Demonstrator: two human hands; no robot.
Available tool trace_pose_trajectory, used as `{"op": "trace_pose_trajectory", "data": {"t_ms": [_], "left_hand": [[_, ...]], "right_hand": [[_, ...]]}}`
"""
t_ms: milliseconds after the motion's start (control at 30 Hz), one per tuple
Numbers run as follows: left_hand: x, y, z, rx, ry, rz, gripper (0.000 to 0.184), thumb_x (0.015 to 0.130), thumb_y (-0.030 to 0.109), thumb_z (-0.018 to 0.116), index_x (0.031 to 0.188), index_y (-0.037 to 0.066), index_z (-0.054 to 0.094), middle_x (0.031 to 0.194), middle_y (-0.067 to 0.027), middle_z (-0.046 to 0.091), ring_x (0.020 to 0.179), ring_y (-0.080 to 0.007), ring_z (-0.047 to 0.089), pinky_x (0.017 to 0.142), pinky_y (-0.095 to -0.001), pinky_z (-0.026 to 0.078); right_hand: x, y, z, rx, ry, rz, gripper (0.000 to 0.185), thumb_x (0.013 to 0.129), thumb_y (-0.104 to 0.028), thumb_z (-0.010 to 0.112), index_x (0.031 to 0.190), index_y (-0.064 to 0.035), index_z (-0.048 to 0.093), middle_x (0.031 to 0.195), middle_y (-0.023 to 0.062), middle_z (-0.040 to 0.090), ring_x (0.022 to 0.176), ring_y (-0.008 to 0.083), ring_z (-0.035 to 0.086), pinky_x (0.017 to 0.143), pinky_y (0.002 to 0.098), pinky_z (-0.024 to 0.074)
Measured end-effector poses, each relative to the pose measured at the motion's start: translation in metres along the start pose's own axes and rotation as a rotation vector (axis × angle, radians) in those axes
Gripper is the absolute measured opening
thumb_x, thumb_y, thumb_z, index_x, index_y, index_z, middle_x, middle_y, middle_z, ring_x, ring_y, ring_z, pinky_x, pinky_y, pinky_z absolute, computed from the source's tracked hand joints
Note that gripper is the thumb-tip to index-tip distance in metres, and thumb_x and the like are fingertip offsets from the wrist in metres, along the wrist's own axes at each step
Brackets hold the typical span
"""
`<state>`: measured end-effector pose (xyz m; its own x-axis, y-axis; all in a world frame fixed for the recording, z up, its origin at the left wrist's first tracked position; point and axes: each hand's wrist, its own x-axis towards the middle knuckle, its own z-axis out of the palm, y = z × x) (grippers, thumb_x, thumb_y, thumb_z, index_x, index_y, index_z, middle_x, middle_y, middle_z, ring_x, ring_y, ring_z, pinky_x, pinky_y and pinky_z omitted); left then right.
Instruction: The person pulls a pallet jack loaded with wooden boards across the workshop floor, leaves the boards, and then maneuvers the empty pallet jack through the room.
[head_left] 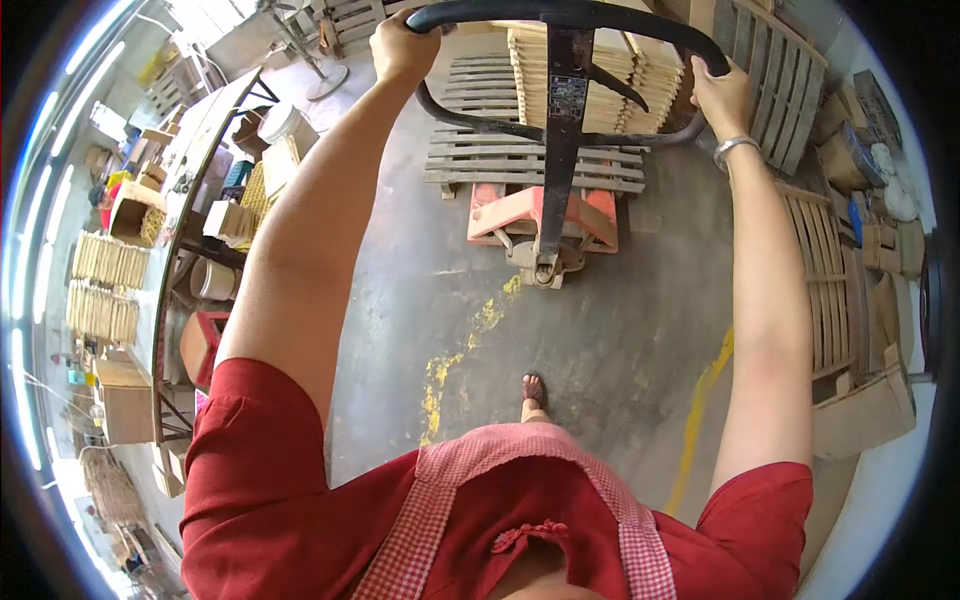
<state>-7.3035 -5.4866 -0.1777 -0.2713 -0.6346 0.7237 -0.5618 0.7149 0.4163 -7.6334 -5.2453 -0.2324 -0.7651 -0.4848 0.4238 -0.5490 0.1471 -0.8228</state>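
Observation:
Both of my hands grip the black looped handle (570, 10) of a pallet jack (500, 215) with a worn red body. My left hand (404, 50) is closed around the handle's upper left corner. At the right side of the loop, my right hand (722, 98) is wrapped round the bar, with a bracelet at the wrist. A black lever (620, 87) sticks out beside the handle's shaft (563, 130). Behind the jack's body lies a slatted wooden pallet (535, 170), bearing stacks of thin wooden pieces (535, 75), partly hidden by the handle.
A long table (205, 140) runs along the left, with bundled wooden pieces (105, 260) beyond it and a white bucket (285, 125) nearby. Wooden pallets (765, 75) lean at the right, near boxes (850, 155). Yellow lines (700, 400) mark the concrete floor (400, 330).

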Motion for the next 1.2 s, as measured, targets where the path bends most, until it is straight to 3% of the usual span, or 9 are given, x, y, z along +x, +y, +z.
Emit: {"op": "trace_pose_trajectory", "data": {"t_ms": [200, 333, 433, 567, 633, 833, 967, 1067, 1200], "left_hand": [[0.04, -0.014, 0.031, -0.067, -0.123, -0.16, 0.022, 0.075, 0.019, 0.072, 0.095, 0.007, 0.072, 0.067, -0.0063, 0.067, 0.058, -0.0142, 0.064, 0.057, -0.0316, 0.052], [0.044, 0.006, 0.052, 0.023, -0.186, -0.456, 0.027, 0.075, 0.022, 0.079, 0.081, -0.001, 0.069, 0.063, -0.0111, 0.065, 0.054, -0.0205, 0.063, 0.051, -0.0365, 0.049], [0.034, 0.006, 0.053, -0.037, -0.188, -0.394, 0.027, 0.074, 0.022, 0.081, 0.075, -0.001, 0.068, 0.058, -0.0085, 0.061, 0.046, -0.0163, 0.056, 0.045, -0.0347, 0.045], [0.001, -0.005, 0.005, -0.116, -0.073, -0.159, 0.026, 0.079, 0.017, 0.072, 0.101, 0.004, 0.07, 0.068, -0.0051, 0.067, 0.056, -0.0115, 0.062, 0.053, -0.028, 0.051], [-0.036, -0.002, -0.017, -0.098, 0.015, -0.032, 0.027, 0.074, 0.019, 0.072, 0.096, 0.003, 0.069, 0.084, -0.0197, 0.069, 0.081, -0.0325, 0.069, 0.076, -0.0394, 0.053], [-0.251, 0.083, -0.142, -0.007, 0.107, -0.085, 0.031, 0.082, 0.014, 0.071, 0.068, 0.004, 0.046, 0.057, -0.0069, 0.046, 0.052, -0.015, 0.045, 0.052, -0.0304, 0.037], [-0.433, 0.082, -0.205, -0.245, -0.066, -0.096, 0.024, 0.075, -0.012, 0.061, 0.069, 0.005, 0.045, 0.064, -0.0059, 0.051, 0.056, -0.0168, 0.049, 0.062, -0.0295, 0.046], [-0.534, 0.09, -0.254, -0.178, -0.442, -0.092, 0.019, 0.065, -0.004, 0.068, 0.073, 0.005, 0.053, 0.083, -0.0116, 0.058, 0.086, -0.0303, 0.06, 0.097, -0.0463, 0.046], [-0.589, 0.068, -0.274, 0.055, -1.04, 0.226, 0.012, 0.066, 0.014, 0.066, 0.075, 0.009, 0.06, 0.078, -0.0076, 0.059, 0.084, -0.0271, 0.061, 0.099, -0.0493, 0.042]], "right_hand": [[0.066, 0.023, 0.044, 0.005, -0.003, -0.129, 0.032, 0.085, -0.036, 0.067, 0.084, -0.0033, 0.068, 0.056, 0.0118, 0.065, 0.052, 0.0211, 0.068, 0.059, 0.0343, 0.0537], [0.081, 0.034, 0.044, -0.088, -0.046, -0.095, 0.032, 0.085, -0.036, 0.068, 0.085, -0.0032, 0.068, 0.056, 0.0117, 0.065, 0.054, 0.0218, 0.068, 0.062, 0.0355, 0.0541], [0.077, 0.044, 0.038, -0.108, -0.061, -0.108, 0.056, 0.082, -0.051, 0.068, 0.055, -0.0026, 0.067, 0.052, 0.0076, 0.064, 0.052, 0.0159, 0.065, 0.058, 0.0328, 0.0521], [0.032, 0.05, 0.032, -0.077, 0.192, -0.33, 0.041, 0.083, -0.038, 0.071, 0.083, 0.0028, 0.067, 0.055, 0.0066, 0.063, 0.052, 0.0122, 0.062, 0.054, 0.0306, 0.0494], [-0.003, 0.048, 0.016, -0.036, 0.288, -0.391, 0.037, 0.084, -0.03, 0.073, 0.093, 0.0044, 0.066, 0.056, 0.0055, 0.062, 0.052, 0.0107, 0.059, 0.053, 0.0296, 0.0481], [-0.234, 0.029, -0.091, 0.225, 0.245, -0.276, 0.028, 0.09, -0.009, 0.067, 0.071, -0.0067, 0.046, 0.066, -0.0012, 0.047, 0.06, 0.0093, 0.046, 0.06, 0.0261, 0.0415], [-0.416, 0.06, -0.156, 0.203, 0.051, -0.047, 0.02, 0.086, -0.002, 0.068, 0.081, -0.006, 0.049, 0.084, 0.0075, 0.066, 0.081, 0.0186, 0.065, 0.075, 0.0342, 0.0532], [-0.513, 0.084, -0.202, 0.047, -0.325, -0.089, 0.018, 0.078, 0.003, 0.069, 0.09, -0.004, 0.058, 0.104, 0.0118, 0.066, 0.106, 0.0293, 0.064, 0.092, 0.0407, 0.0502], [-0.565, 0.096, -0.217, -0.36, -0.786, -0.245, 0.02, 0.071, -0.013, 0.075, 0.08, -0.0062, 0.058, 0.113, 0.0106, 0.064, 0.119, 0.031, 0.052, 0.104, 0.0453, 0.0377]]}}
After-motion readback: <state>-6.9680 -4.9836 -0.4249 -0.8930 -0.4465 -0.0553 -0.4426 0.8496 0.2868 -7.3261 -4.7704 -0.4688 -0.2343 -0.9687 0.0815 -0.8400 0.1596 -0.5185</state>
